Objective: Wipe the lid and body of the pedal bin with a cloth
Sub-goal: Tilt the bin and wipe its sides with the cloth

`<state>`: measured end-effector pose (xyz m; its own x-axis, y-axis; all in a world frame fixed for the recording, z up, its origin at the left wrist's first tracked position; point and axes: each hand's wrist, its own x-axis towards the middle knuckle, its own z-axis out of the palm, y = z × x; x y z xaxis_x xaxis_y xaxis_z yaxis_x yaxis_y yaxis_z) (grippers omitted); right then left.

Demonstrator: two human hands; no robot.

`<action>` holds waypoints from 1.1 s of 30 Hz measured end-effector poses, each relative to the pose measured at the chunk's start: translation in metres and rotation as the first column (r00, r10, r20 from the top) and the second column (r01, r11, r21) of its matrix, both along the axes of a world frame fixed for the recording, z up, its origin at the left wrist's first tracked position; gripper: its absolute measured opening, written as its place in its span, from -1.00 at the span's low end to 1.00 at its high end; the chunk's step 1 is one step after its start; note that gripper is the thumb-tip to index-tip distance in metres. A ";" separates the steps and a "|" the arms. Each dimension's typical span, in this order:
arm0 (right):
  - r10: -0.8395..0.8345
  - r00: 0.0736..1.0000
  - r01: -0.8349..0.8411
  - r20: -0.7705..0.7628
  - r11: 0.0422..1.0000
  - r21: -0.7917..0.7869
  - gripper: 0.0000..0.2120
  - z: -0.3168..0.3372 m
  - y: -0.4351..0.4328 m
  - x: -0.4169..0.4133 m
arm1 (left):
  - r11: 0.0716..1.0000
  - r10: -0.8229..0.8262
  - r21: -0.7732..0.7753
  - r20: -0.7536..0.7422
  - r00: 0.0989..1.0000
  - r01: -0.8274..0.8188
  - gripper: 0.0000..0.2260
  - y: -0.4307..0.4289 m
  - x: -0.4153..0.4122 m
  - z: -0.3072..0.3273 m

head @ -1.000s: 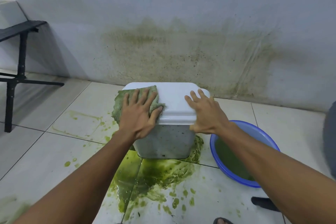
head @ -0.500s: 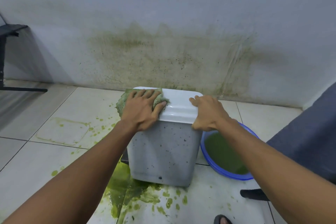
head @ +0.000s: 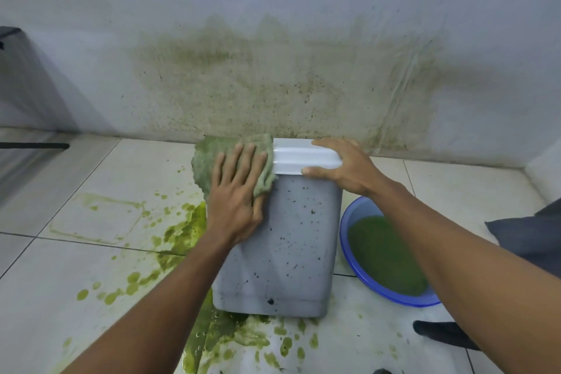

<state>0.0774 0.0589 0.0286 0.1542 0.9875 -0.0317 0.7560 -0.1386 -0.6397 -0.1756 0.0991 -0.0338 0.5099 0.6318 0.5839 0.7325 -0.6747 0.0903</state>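
Note:
A grey pedal bin (head: 291, 240) speckled with dark spots stands on the tiled floor, its white lid (head: 300, 156) closed. A green-stained cloth (head: 212, 158) drapes over the lid's left end and the bin's upper left corner. My left hand (head: 236, 191) presses flat on the cloth with straight fingers, its thumb along the bin's front. My right hand (head: 343, 167) grips the lid's right end, fingers over the top and thumb on the front rim.
A blue basin (head: 382, 255) of green water sits right of the bin. Green puddles (head: 218, 334) and splashes cover the tiles in front and left. The stained wall (head: 273, 76) is just behind. Dark fabric (head: 531, 237) lies at the right; black chair legs (head: 33, 146) are far left.
My left hand has slid the cloth from the lid's top down over its left end onto the bin's upper side. My right hand moved to the lid's right end. The view dropped lower.

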 end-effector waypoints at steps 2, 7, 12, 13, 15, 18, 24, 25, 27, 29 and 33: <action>-0.042 0.999 0.042 0.003 0.998 0.046 -0.12 -0.007 0.010 0.001 | 1.000 -0.024 -0.018 -0.005 1.000 0.024 -0.45 -0.010 0.000 -0.026; -0.051 0.999 0.050 0.008 0.992 0.118 -0.21 -0.022 0.037 0.009 | 0.985 -0.085 -0.163 -0.130 0.988 0.063 -0.37 -0.033 -0.014 -0.084; -0.043 0.999 0.046 -0.030 0.992 0.116 -0.33 -0.038 0.049 0.017 | 0.940 0.253 -0.232 -0.026 0.967 -0.252 -0.35 -0.005 0.008 -0.079; -0.022 0.999 0.024 -0.029 0.995 0.097 -0.38 -0.043 0.048 0.018 | 0.925 0.291 -0.254 -0.002 0.957 -0.282 -0.36 -0.001 0.018 -0.078; 0.019 0.999 -0.015 -0.044 0.996 0.088 -0.44 -0.055 0.044 0.026 | 0.927 0.268 -0.275 0.013 0.963 -0.255 -0.37 0.000 0.034 -0.084; 0.059 0.998 -0.059 0.009 0.997 0.043 -0.64 -0.070 0.043 0.046 | 0.918 0.249 -0.328 0.047 0.967 -0.221 -0.37 0.000 0.039 -0.101; 0.166 0.964 -0.178 0.209 0.983 0.039 -0.76 -0.081 0.061 0.045 | 0.838 0.278 -0.513 0.113 0.954 -0.184 -0.36 0.007 0.033 -0.107; 0.191 0.954 -0.207 0.231 0.977 0.047 -0.77 -0.077 0.066 0.041 | 0.795 0.301 -0.580 0.126 0.945 -0.176 -0.34 0.008 0.031 -0.106; 0.228 0.931 -0.255 0.284 0.965 0.059 -0.80 -0.067 0.073 0.034 | 0.727 0.328 -0.668 0.130 0.936 -0.162 -0.29 0.009 0.028 -0.105; 0.250 0.911 -0.301 0.327 0.947 0.113 -0.85 -0.058 0.080 0.026 | 0.730 0.346 -0.658 0.125 0.930 -0.183 -0.26 0.006 0.025 -0.100; 0.313 0.841 -0.482 0.442 0.804 0.349 -0.82 -0.034 0.088 -0.004 | 0.793 0.435 -0.569 0.280 0.856 -0.217 -0.28 -0.009 0.023 -0.087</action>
